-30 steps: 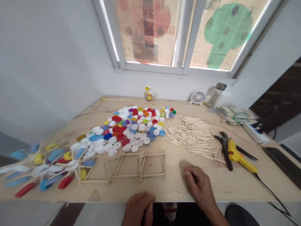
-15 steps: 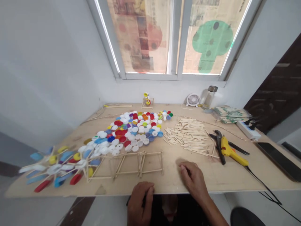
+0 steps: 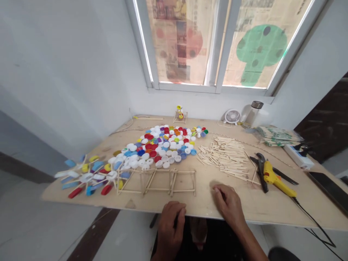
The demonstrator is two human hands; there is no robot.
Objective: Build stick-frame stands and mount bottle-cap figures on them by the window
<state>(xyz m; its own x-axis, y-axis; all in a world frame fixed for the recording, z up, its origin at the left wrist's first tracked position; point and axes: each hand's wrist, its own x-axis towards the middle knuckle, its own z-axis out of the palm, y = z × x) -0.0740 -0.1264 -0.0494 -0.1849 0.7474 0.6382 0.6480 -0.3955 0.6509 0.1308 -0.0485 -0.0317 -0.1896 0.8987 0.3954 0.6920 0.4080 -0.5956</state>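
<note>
My left hand point(image 3: 171, 224) rests at the table's front edge, its fingers loosely curled with nothing visible in them. To its right, my right hand point(image 3: 230, 203) lies on the tabletop in a loose fist and appears to hold nothing. Beyond my left hand stands a row of joined stick frames point(image 3: 171, 182). Pinwheel-like pieces made of sticks and coloured bottle caps point(image 3: 87, 177) adjoin its left end. Behind the frames spreads a heap of loose bottle caps point(image 3: 160, 148). A pile of short wooden sticks point(image 3: 227, 154) lies beyond my right hand.
On the right are pliers point(image 3: 261, 170), a yellow glue gun point(image 3: 277, 180) with its cord, a black phone point(image 3: 327, 188) and a white power strip point(image 3: 299, 156). Along the back stand a small cap-and-stick model point(image 3: 179, 113), a fan point(image 3: 232, 116), a bottle point(image 3: 252, 114) and bagged sticks point(image 3: 280, 136).
The camera view has turned left, so the scene sits further right in the picture. Both hands keep about the same place and pose on the table.
</note>
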